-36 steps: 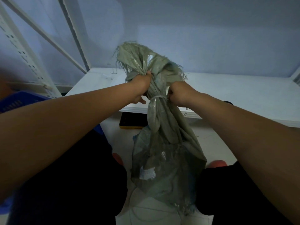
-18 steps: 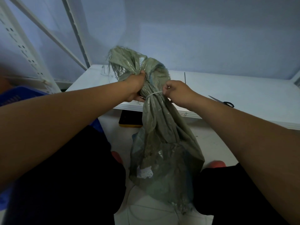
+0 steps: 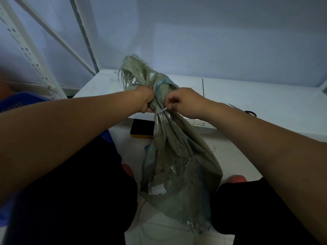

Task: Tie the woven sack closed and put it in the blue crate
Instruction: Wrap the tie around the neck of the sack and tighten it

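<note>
- Pale bluish wall [image 3: 212, 41] and a white tabletop [image 3: 274, 96] lie beyond both hands, in dim light.
- The grey-green woven plastic sack [image 3: 177, 156] hangs below the hands, between the person's dark-clad knees. Its frayed mouth sticks up above the hands, and whether its bottom touches the pale floor cannot be told.
- A thin white tie [image 3: 160, 111] circles the gathered neck of the sack just under the hands.
- The left hand [image 3: 146, 99] is curled round the neck above the tie.
- The right hand [image 3: 185, 101] is close beside it on the other side of the neck, its thumb and forefinger pinching the free end of the tie.
- A flat black object with a yellow edge [image 3: 141, 129] lies below the left hand, under the table's edge.
- Black-handled scissors [image 3: 247, 112] lie on the tabletop to the right of the right hand.
- The blue plastic crate [image 3: 19, 103] sits well to the left, partly hidden behind the left forearm; the sack is not in it.
- A white perforated shelf upright [image 3: 23, 46] rises above that forearm.
</note>
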### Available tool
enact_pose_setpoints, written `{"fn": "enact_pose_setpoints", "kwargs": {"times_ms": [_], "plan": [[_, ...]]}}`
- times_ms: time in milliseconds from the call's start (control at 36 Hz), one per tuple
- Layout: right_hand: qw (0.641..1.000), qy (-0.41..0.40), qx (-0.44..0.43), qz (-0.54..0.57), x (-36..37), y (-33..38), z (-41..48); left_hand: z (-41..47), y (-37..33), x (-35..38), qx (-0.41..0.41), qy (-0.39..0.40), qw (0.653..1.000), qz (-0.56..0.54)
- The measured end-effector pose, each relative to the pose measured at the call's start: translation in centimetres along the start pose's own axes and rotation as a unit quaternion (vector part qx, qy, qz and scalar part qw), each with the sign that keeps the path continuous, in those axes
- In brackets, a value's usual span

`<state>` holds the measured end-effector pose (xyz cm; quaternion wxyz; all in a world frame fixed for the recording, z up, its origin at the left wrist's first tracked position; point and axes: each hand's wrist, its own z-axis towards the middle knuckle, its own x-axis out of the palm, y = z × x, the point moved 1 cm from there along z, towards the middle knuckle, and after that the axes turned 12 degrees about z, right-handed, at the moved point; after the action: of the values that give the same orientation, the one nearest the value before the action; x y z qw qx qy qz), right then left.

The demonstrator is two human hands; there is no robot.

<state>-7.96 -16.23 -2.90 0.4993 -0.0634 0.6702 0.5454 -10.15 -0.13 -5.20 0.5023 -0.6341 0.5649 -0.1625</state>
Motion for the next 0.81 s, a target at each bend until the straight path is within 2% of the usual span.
{"fn": "enact_pose_setpoints", "kwargs": {"times_ms": [111, 278, 333, 444, 611, 667, 806], "plan": [[0.998, 0.023, -0.005, -0.063, -0.2, -0.5, -0.5, 0.2, -0.2, -0.6, -0.026, 0.014, 0.999, -0.043], [0.998, 0.032, 0.02, -0.057, 0.0, -2.1, -0.8, 0.1, -0.3, -0.9, -0.036, 0.04, 0.996, -0.07], [0.999, 0.027, 0.032, -0.027, 0.3, -2.3, -0.8, 0.0, -0.4, -0.9, -0.031, 0.046, 0.995, -0.08], [0.988, 0.013, 0.084, 0.127, 0.7, -2.2, -0.7, -0.2, -0.3, -0.9, -0.025, 0.064, 0.993, -0.093], [0.972, 0.07, 0.131, 0.184, 1.1, -1.9, -1.0, -0.7, -0.4, -0.8, -0.003, 0.063, 0.994, -0.095], [0.97, 0.077, 0.133, 0.187, 1.1, -1.5, -1.0, -0.7, -0.4, -0.7, 0.007, 0.045, 0.995, -0.087], [0.968, 0.072, 0.141, 0.193, 1.4, -0.8, -0.7, 0.0, -0.4, -0.9, 0.044, -0.058, 0.996, -0.045]]}}
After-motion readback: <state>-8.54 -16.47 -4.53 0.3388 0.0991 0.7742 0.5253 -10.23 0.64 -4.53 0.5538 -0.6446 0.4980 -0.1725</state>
